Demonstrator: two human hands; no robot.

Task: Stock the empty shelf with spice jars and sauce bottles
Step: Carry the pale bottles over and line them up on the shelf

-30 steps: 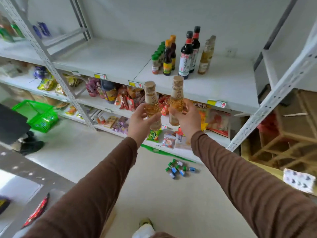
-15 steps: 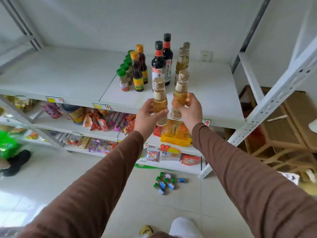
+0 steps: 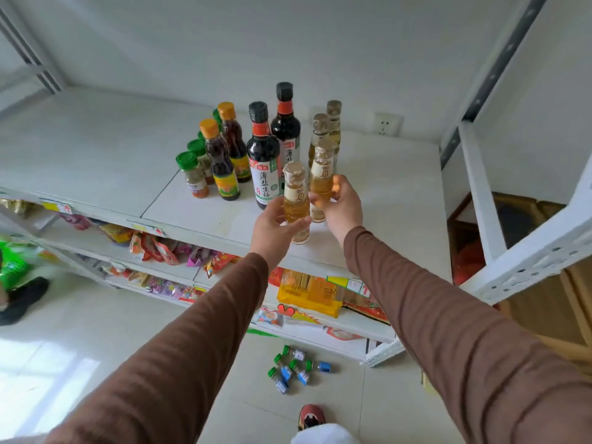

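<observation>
My left hand (image 3: 272, 227) grips a small amber bottle (image 3: 295, 200) with a tan cap, held upright over the front of the white top shelf (image 3: 112, 161). Just to its right, my right hand (image 3: 344, 208) grips a second amber bottle (image 3: 322, 177) of the same kind, slightly farther back. On the shelf behind them stand two tall dark soy sauce bottles (image 3: 264, 155), two orange-capped sauce bottles (image 3: 221, 161), several green-capped spice jars (image 3: 192, 174) and two more pale amber bottles (image 3: 320, 133) in a row.
Several small green-capped jars (image 3: 293, 368) lie on the tiled floor below. Lower shelves (image 3: 224, 238) hold snack packets. A white upright post (image 3: 528, 251) stands at right, with wooden crates behind it. A wall socket (image 3: 387, 125) sits at the shelf's back. My shoe (image 3: 310, 418) shows at bottom.
Both hands have carried the two amber bottles up and forward, from below the shelf edge to over the top shelf near the standing bottles. The view has closed in on the shelf.
</observation>
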